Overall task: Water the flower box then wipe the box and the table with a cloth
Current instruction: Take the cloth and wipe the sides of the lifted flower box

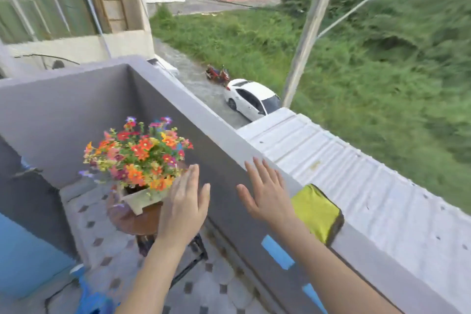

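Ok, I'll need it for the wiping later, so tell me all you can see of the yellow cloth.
The yellow cloth looks soft, like microfibre, with a dark trim along its edges. It lies folded and fairly flat on top of the grey balcony wall. Neither hand holds it. The open right hand hovers just left of it, and the wrist overlaps the cloth's near edge in this view.

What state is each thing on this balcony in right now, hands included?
left hand: open, fingers straight, holding nothing.
right hand: open, fingers spread, holding nothing.
cloth: lying on top of the balcony wall, not gripped.
flower box: upright, in bloom.
table: standing, flower box on it.
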A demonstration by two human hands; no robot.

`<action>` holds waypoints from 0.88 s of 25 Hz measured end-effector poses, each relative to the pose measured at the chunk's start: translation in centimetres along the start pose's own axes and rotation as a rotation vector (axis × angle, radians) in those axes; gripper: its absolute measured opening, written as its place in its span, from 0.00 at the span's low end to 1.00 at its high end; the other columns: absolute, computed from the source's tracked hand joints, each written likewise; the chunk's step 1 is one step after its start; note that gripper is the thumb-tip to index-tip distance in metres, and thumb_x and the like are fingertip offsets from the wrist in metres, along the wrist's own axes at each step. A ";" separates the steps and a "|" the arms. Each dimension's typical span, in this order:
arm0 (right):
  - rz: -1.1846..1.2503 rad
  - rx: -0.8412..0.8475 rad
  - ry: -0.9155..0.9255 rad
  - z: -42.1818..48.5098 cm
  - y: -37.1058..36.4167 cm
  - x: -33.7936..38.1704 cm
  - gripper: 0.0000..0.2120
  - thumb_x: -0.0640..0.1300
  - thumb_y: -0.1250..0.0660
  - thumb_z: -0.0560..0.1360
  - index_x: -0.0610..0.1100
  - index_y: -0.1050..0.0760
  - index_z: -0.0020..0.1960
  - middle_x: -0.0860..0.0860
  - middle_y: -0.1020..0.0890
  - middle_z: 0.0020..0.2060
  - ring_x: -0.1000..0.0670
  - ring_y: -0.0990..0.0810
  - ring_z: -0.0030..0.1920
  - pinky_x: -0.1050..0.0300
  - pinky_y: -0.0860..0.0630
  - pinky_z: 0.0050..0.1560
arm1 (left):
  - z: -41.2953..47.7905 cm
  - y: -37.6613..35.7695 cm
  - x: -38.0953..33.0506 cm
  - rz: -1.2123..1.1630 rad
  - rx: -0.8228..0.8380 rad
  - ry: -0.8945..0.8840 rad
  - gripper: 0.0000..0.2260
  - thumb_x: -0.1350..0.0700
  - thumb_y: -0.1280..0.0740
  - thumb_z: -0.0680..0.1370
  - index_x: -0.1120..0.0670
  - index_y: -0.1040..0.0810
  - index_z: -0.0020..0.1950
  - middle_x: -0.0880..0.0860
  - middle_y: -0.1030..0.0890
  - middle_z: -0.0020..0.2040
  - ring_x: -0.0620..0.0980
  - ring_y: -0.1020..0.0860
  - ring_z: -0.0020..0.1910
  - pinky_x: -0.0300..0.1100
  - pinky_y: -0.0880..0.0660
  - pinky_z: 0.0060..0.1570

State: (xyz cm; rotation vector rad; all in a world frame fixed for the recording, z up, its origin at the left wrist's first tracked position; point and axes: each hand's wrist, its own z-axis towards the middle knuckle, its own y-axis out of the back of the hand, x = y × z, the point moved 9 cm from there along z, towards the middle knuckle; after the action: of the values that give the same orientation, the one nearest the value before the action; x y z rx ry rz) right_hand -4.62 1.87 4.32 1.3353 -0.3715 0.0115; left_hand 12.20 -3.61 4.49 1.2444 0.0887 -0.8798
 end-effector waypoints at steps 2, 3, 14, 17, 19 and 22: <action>-0.059 0.069 -0.135 -3.1 -0.2 -7.9 0.31 0.60 0.51 0.75 0.43 0.33 0.71 0.42 0.30 0.71 0.39 0.32 0.70 0.37 0.34 0.66 | -0.5 -5.5 -5.0 -0.016 0.126 -0.034 0.29 0.45 0.49 0.78 0.64 0.31 0.69 0.62 0.24 0.65 0.60 0.26 0.63 0.50 0.30 0.62; -0.087 0.109 -0.189 -4.5 -0.4 -11.1 0.31 0.61 0.50 0.75 0.43 0.31 0.69 0.41 0.28 0.69 0.38 0.29 0.68 0.37 0.32 0.64 | -0.7 -7.9 -6.8 -0.025 0.171 -0.033 0.30 0.43 0.51 0.77 0.64 0.32 0.69 0.61 0.25 0.66 0.60 0.27 0.64 0.50 0.30 0.63; -0.065 0.307 -0.557 -8.7 -4.8 -29.2 0.41 0.68 0.63 0.74 0.42 0.48 0.76 0.44 0.39 0.74 0.44 0.39 0.73 0.47 0.41 0.70 | -0.6 -26.8 -16.3 0.076 0.631 0.007 0.23 0.47 0.47 0.81 0.60 0.39 0.72 0.57 0.31 0.68 0.55 0.36 0.68 0.48 0.32 0.62; -0.019 0.313 -0.585 -8.6 -6.5 -30.0 0.30 0.62 0.51 0.79 0.41 0.39 0.71 0.45 0.28 0.65 0.43 0.31 0.65 0.49 0.35 0.62 | 0.1 -28.7 -17.0 0.144 0.621 0.060 0.25 0.46 0.44 0.80 0.60 0.39 0.72 0.57 0.31 0.67 0.56 0.35 0.66 0.49 0.31 0.59; 0.029 0.267 -0.580 -8.3 -6.5 -30.3 0.26 0.61 0.47 0.79 0.42 0.35 0.67 0.45 0.27 0.62 0.43 0.30 0.62 0.50 0.34 0.60 | 0.6 -29.5 -17.1 0.212 0.614 0.111 0.25 0.44 0.41 0.78 0.58 0.37 0.69 0.56 0.30 0.65 0.56 0.33 0.64 0.51 0.31 0.57; 0.150 0.178 -0.545 -7.8 -6.1 -30.3 0.28 0.57 0.41 0.78 0.42 0.39 0.71 0.45 0.28 0.62 0.44 0.31 0.63 0.52 0.33 0.61 | 0.8 -30.3 -16.1 0.107 0.653 0.322 0.22 0.44 0.35 0.76 0.56 0.32 0.63 0.54 0.25 0.60 0.56 0.28 0.61 0.54 0.33 0.58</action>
State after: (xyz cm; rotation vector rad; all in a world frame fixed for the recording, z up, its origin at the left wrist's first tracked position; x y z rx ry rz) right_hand -29.79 13.92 -11.09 1.4741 -0.9495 -0.2020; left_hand -17.85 2.82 -10.84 1.9783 -0.0131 -0.6224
